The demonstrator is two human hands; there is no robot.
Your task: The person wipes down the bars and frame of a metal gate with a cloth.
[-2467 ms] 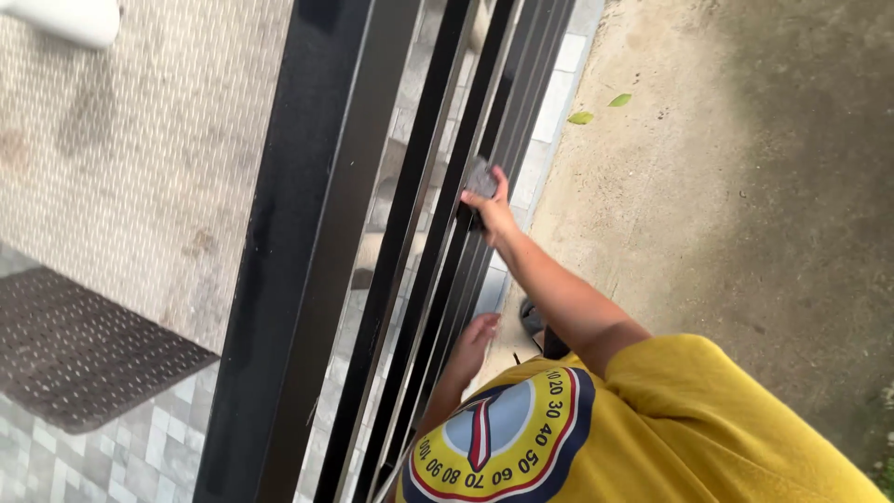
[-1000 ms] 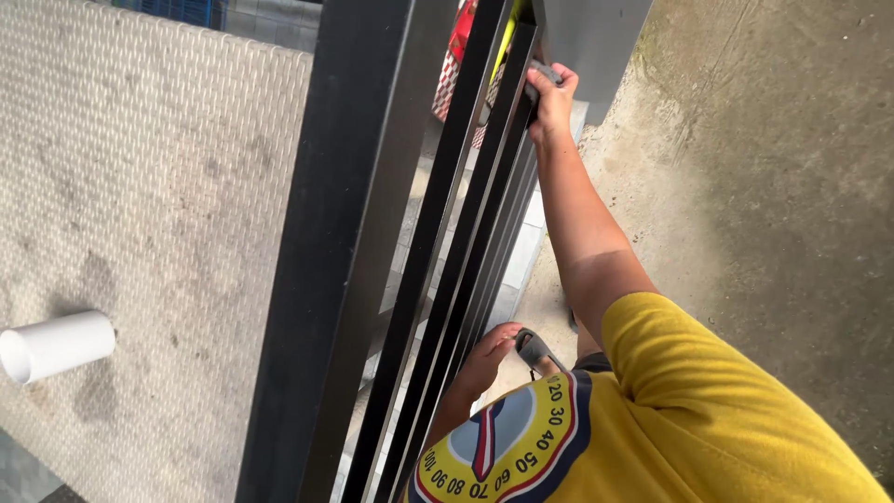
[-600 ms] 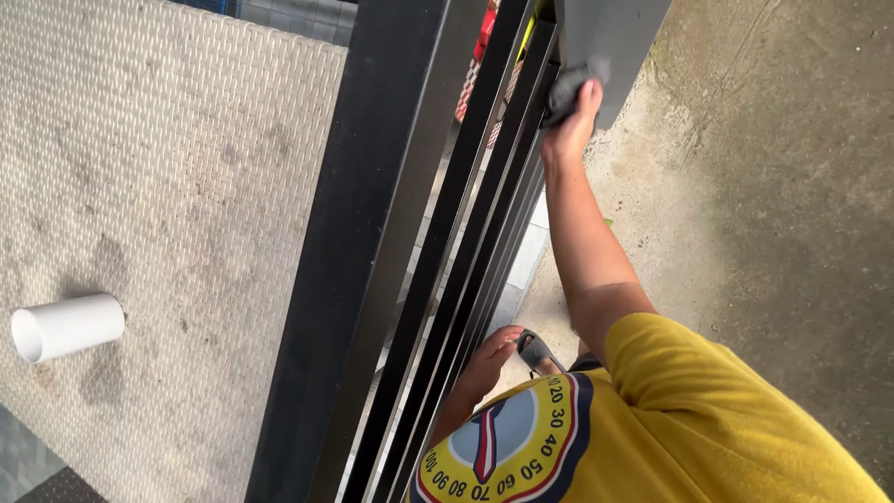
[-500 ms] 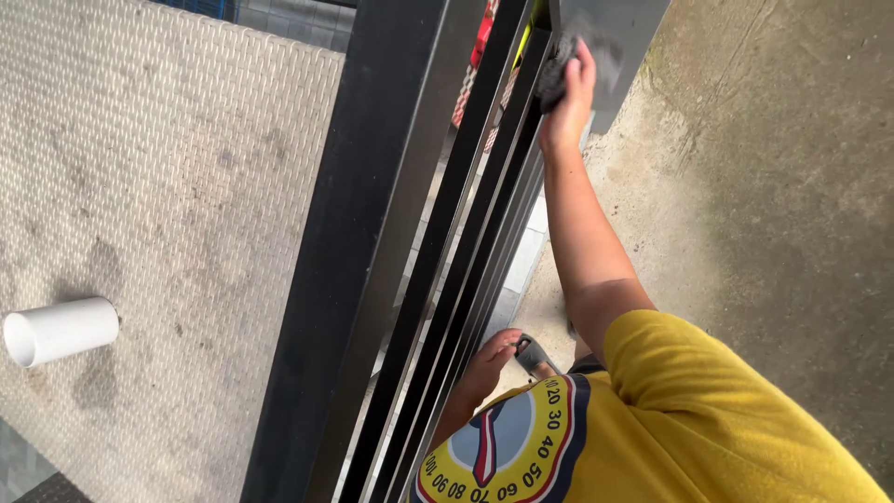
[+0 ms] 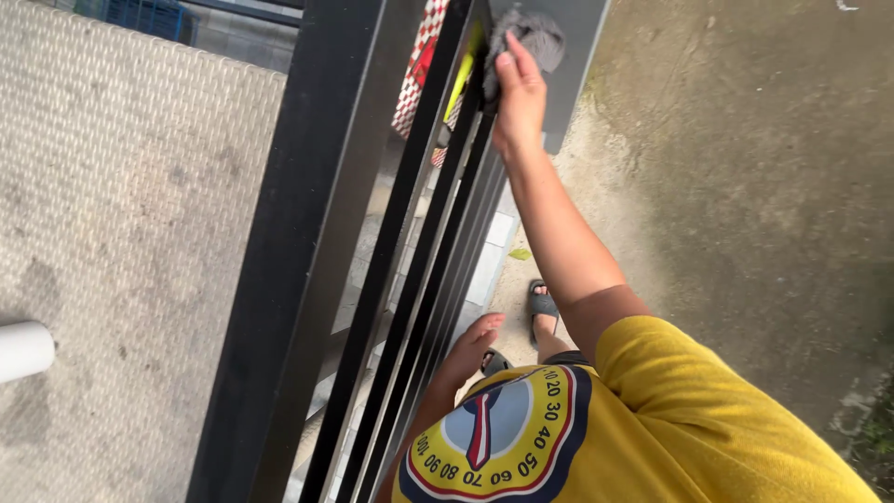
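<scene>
Single head camera, steep downward look, close along black gate [image 5: 307, 233].

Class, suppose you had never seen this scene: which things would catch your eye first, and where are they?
The right hand presses a grey cloth against the black metal bars near the top centre. Lower down, the left hand rests on the same bars, just above a bright yellow shirt at the bottom right.
</scene>
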